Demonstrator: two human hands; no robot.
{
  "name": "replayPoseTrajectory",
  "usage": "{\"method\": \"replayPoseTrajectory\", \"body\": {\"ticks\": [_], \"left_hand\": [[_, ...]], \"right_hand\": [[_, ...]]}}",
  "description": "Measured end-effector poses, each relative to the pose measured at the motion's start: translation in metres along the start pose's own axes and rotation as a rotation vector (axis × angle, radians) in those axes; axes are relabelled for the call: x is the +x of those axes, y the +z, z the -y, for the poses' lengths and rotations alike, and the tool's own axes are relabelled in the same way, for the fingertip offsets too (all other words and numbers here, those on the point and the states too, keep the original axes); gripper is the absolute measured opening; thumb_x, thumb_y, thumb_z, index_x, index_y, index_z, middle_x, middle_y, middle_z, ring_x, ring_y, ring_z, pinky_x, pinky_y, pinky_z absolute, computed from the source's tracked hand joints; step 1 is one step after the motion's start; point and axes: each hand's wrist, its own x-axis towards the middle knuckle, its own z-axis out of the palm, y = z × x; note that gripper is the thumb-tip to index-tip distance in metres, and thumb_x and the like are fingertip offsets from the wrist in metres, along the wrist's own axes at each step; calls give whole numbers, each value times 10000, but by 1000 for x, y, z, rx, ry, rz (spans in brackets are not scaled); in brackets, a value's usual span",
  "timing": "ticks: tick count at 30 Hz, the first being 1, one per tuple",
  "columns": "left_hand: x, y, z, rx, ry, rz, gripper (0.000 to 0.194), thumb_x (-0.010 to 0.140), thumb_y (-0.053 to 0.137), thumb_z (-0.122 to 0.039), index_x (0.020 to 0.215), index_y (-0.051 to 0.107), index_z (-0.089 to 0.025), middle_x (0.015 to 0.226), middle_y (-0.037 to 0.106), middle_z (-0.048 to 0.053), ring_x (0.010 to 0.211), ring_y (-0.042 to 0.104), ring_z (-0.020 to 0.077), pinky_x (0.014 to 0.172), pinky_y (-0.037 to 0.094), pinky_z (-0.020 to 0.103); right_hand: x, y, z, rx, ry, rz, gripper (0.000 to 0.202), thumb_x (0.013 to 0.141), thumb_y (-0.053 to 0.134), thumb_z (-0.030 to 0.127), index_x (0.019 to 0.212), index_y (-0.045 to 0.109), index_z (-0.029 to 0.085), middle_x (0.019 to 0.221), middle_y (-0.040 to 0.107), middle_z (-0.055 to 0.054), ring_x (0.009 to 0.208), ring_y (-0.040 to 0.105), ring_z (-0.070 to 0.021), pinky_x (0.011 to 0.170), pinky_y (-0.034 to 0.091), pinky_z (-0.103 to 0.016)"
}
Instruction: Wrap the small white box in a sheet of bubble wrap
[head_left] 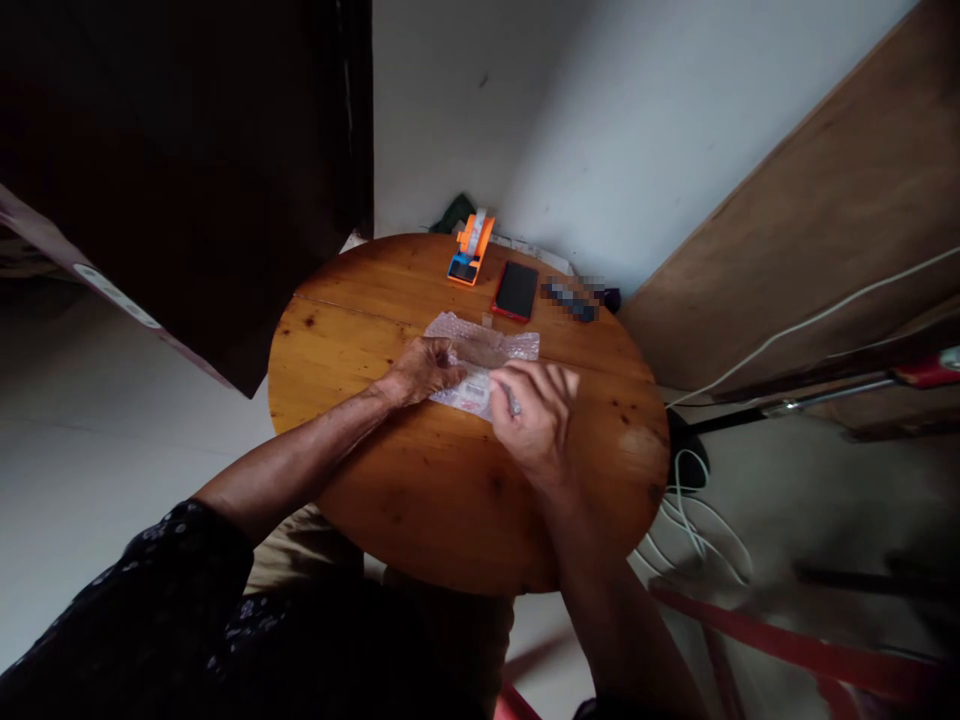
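A sheet of clear bubble wrap (pixel 487 345) lies on the round wooden table (pixel 450 500). At its near side is a white label or packet with printing (pixel 474 388), too small to read. The left edge of the wrap is pinched between the thumb and fingers of my left hand (pixel 424 370). My right hand (pixel 536 405), slightly blurred, is closed at the right side of the wrap with its fingers curled and fingertips against the plastic. Part of the wrap is hidden behind both hands.
Toward the back stand an orange tape dispenser (pixel 471 245) with a blue part and a dark phone (pixel 517 291) with a red edge. A blurred-out dark item (pixel 571 300) lies right of them. White cable (pixel 694 520) coils on the floor at the right.
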Motion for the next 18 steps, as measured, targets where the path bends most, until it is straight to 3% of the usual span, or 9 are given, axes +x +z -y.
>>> {"method": "replayPoseTrajectory", "body": {"ticks": [3, 6, 11, 15, 18], "left_hand": [[0, 0, -3, 30, 0, 8, 232, 693, 694, -202, 625, 475, -163, 575, 437, -62, 531, 350, 59, 519, 271, 212], [0, -5, -5, 82, -26, 30, 223, 696, 679, -227, 631, 474, -167, 579, 426, -60, 534, 349, 65, 518, 271, 217], [3, -27, -7, 322, -25, 30, 197, 688, 684, -301, 763, 575, -155, 661, 518, -36, 614, 428, 103, 564, 311, 221], [5, -40, -8, 552, -15, -58, 209, 690, 645, -258, 869, 627, -150, 762, 589, -8, 682, 494, 125, 625, 361, 231], [4, -45, -11, 725, -91, -62, 291, 724, 681, -354, 937, 662, -158, 831, 651, 28, 707, 540, 151, 617, 365, 245]], "right_hand": [[-1, 4, 7, -10, -111, 168, 181, 957, 564, 313, 944, 710, 206, 1005, 745, -54, 923, 605, -231, 886, 363, -402], [-3, 10, 4, -32, -118, 298, 215, 962, 565, 340, 1010, 717, 195, 1094, 730, -70, 972, 580, -246, 875, 347, -400], [-2, 8, 4, -78, -96, 404, 319, 990, 525, 348, 1236, 682, 220, 1156, 685, -90, 1019, 537, -262, 867, 323, -405], [1, 7, 11, -116, -75, 469, 329, 996, 512, 333, 1267, 674, 239, 1175, 654, -97, 1029, 512, -267, 856, 316, -411], [1, 7, 15, -153, -55, 489, 347, 1001, 499, 336, 1290, 661, 233, 1182, 644, -110, 1037, 499, -276, 865, 317, -418]]}}
